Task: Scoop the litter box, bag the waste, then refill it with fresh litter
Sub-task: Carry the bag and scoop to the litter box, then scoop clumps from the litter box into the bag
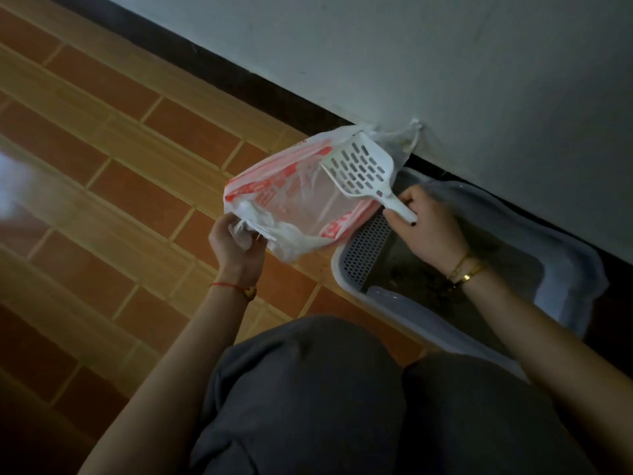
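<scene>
My left hand [236, 243] grips the near edge of a white plastic bag with red print [291, 197], holding its mouth wide over the floor. My right hand [426, 228] holds the handle of a white slotted litter scoop [363, 168]. The scoop's head lies tilted over the bag's far rim. Below my right wrist sits the pale litter box [568, 269], against the wall. A perforated grey grid [364, 250] lines its left end, and dark litter remains [435, 279] lie on its bottom.
Brown and tan tiled floor [113, 186] stretches left of the bag. A white wall [445, 63] with a dark skirting strip [239, 75] runs behind the box. My knees in dark grey trousers [308, 389] fill the lower middle.
</scene>
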